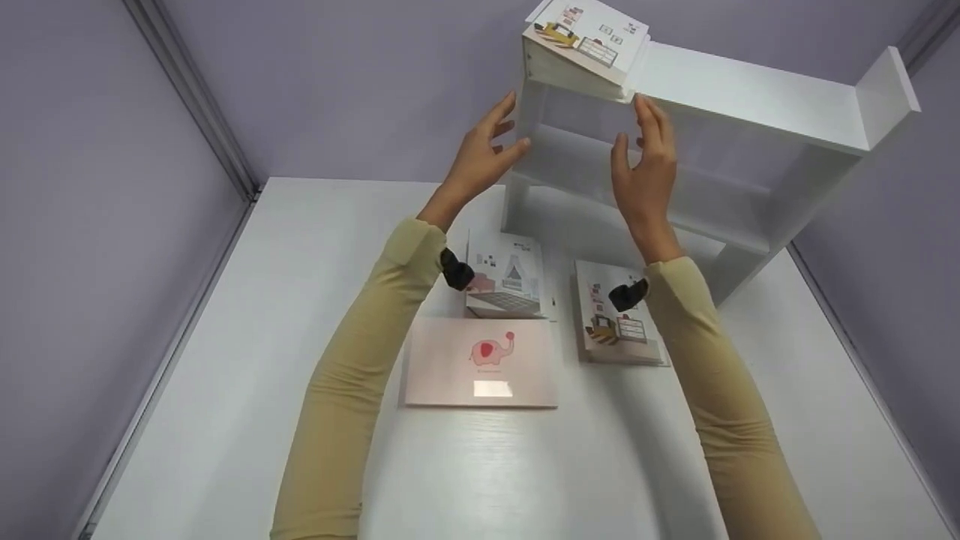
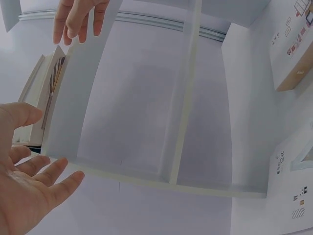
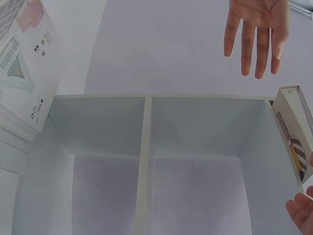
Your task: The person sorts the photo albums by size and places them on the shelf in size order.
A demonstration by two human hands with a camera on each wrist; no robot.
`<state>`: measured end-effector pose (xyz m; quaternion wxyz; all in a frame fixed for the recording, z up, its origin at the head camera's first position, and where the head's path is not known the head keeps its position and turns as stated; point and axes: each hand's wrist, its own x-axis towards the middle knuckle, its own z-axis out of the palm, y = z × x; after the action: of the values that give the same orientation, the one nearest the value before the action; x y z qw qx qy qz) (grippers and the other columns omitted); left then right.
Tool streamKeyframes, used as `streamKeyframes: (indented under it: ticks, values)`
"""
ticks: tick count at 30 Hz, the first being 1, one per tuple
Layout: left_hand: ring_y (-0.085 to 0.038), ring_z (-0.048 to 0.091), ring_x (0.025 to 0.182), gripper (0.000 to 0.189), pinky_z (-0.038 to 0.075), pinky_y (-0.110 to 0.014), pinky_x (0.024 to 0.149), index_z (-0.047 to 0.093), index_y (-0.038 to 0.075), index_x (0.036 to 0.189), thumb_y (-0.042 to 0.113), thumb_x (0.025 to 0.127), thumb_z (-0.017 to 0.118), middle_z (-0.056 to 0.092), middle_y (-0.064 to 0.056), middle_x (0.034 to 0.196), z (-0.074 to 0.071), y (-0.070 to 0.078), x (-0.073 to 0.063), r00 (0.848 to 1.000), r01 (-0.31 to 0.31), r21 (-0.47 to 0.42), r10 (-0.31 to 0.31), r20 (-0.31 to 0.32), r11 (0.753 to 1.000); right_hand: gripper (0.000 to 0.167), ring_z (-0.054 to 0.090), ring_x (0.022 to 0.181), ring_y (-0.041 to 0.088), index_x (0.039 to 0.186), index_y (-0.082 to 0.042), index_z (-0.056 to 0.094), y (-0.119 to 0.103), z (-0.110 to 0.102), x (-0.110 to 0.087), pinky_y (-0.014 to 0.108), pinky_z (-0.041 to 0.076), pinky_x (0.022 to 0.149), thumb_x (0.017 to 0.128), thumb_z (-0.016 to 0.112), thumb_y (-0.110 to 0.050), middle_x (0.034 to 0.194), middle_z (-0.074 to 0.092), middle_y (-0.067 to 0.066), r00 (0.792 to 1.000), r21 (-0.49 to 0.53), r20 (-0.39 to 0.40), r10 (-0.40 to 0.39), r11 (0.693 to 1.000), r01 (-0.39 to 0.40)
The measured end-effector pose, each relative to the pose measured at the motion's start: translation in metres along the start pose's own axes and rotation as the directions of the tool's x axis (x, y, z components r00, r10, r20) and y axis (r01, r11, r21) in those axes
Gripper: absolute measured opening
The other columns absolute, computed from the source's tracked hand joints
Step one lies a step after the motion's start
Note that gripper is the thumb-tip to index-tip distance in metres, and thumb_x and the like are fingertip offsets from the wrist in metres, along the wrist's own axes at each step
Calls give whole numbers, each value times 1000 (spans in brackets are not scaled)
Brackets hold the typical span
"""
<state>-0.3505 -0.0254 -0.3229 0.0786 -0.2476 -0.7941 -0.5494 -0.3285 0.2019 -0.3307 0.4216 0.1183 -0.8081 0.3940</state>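
Note:
At the top left end of a white shelf unit lies a thick white book or book-shaped box printed with a yellow truck. My left hand is raised beside the unit's left end, fingers spread and holding nothing. Just below the front edge of that printed piece is my right hand, its fingers extended upward and nothing in its grasp. In the left wrist view, the left palm faces the shelf end, apart from it. The right wrist view shows only some right-hand fingers at its edge.
On the white table lie a pink elephant-printed flat book or box, a white one with a grey tower picture, and another truck-printed one. Purple-grey walls stand behind and at both sides.

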Motion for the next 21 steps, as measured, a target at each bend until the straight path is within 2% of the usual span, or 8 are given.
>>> streamKeyframes:
  ticks: [1,3,5,8,13,15,21]
  values:
    - [-16,38,132,68,37,-30,103,22,13,149,22,92,58,26,-3,152,-1,4,-3,1000,6,-6,-6,5,1000,42,45,118,5,135,-12,48,0,0,-1,29,45,89,93,51,-13,135,47,-1,1000,0,3,8,1000,-8]
    - [-18,38,132,68,37,-31,104,21,13,149,22,92,58,27,-3,152,-2,3,-5,1000,8,-11,-8,9,1000,42,45,119,4,135,-10,48,3,1,-3,29,45,89,94,50,-14,135,47,1,1000,-8,4,-10,1000,10]
    - [-20,38,132,68,37,-31,104,22,13,148,22,92,58,27,-4,152,-2,1,-7,1000,11,-10,-11,10,1000,41,45,119,4,135,-11,49,5,2,-6,27,44,89,94,50,-15,134,48,0,1000,-5,9,6,1000,-6]
    - [-22,38,132,66,36,-33,105,22,13,148,21,93,57,28,-5,151,-1,-3,-10,1000,20,-3,-20,14,1000,40,47,118,9,133,-9,50,10,4,-11,31,45,89,94,51,-17,133,49,4,1000,-9,9,3,1000,-3]
    - [-27,36,133,65,34,-36,106,22,7,147,14,93,56,30,-12,149,-6,14,-25,998,53,-14,-53,34,998,41,46,120,16,132,-8,52,18,7,-20,35,45,89,93,54,-22,132,49,8,999,-36,29,21,999,-20]
    - [-27,36,133,65,33,-36,107,22,6,147,14,92,56,30,-12,149,-7,16,-28,998,59,-15,-58,39,998,41,45,121,17,131,-9,53,19,8,-22,36,45,89,93,54,-25,131,49,8,999,-44,40,24,999,-23]
    - [-19,36,133,65,32,-36,107,22,14,148,21,93,56,31,-6,149,-3,-13,-23,998,50,21,-51,37,999,40,43,123,25,128,-7,55,23,10,-28,40,39,99,90,60,-20,129,51,13,999,-49,48,-20,999,22]
